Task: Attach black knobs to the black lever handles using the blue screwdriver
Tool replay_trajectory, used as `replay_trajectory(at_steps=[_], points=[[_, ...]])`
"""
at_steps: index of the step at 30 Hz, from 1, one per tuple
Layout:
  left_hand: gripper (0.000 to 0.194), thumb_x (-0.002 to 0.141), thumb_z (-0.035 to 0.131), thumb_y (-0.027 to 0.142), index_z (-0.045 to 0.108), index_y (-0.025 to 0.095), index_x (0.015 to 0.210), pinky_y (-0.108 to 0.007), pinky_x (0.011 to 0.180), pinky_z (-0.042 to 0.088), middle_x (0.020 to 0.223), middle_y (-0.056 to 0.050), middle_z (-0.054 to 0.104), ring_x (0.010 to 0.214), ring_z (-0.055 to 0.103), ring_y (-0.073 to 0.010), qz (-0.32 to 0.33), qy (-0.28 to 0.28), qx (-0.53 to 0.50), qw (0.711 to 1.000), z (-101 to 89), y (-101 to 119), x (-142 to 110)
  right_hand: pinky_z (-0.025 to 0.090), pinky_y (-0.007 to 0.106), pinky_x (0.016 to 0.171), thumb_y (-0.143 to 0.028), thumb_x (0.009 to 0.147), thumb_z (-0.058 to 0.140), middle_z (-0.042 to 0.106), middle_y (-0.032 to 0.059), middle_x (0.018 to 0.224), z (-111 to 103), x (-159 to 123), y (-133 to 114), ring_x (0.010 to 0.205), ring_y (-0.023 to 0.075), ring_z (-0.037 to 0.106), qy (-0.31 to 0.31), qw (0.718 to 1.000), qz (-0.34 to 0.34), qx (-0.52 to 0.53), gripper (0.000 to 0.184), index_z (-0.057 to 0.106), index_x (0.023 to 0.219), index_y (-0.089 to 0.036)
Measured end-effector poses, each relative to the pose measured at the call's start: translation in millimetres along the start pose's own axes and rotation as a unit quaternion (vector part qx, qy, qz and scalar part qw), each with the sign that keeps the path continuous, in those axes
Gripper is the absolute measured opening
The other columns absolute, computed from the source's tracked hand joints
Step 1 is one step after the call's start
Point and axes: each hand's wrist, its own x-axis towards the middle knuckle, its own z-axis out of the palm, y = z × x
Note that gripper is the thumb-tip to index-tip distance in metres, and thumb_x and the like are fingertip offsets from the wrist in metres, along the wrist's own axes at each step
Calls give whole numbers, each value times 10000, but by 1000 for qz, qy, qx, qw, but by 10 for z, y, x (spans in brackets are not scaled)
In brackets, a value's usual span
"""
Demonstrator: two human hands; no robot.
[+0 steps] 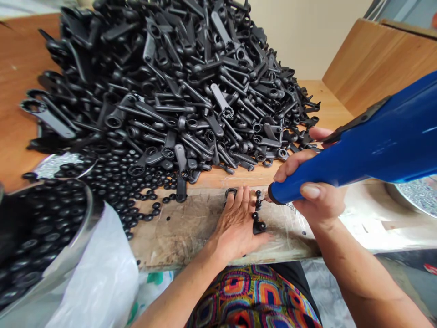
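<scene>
My right hand is wrapped round a blue electric screwdriver, which slants down to the left. Its tip meets one of the small black knobs beside my left fingers. My left hand lies flat on the worktop, fingers stretched forward and thumb out to the right, over black plastic crank handles that it mostly covers. A ring-shaped handle end shows past the fingertips. Several knobs stand in a row along the hand's right side, the nearest at a dark handle end by the thumb.
A large heap of black crank handles fills the back of the table. Loose black knobs spread at its left front, near a metal bowl full of knobs. Small screws lie in a round dish at right and another dish at left.
</scene>
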Motion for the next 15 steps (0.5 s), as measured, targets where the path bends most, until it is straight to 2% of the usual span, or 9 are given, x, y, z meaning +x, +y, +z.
replay_trajectory(at_steps=[4,11,15], points=[[1024,702,409,739,148,40,1403,-516,1072,135,1463,-243,163,1361,75,-358,2,-4,4,1000,-14,10,-4,478,322,522,-423,606,725,621,-26,738,-37,-28,51,563,161,573,-16,1000,21,-12,346,581,883,-273],[1058,682,422,754,152,26,1401,-527,1075,132,1463,-255,145,1359,73,-364,-6,-8,-5,1000,-1,10,14,498,353,544,-443,628,720,605,-24,735,-45,-48,83,583,174,594,-16,999,17,-46,329,575,873,-278],[1036,677,443,746,159,71,1411,-528,1074,134,1473,-224,150,1362,68,-358,-8,-9,-12,1000,-14,13,21,504,372,551,-425,672,699,602,-19,717,-65,-74,99,594,188,599,-43,997,13,-57,288,563,882,-283]])
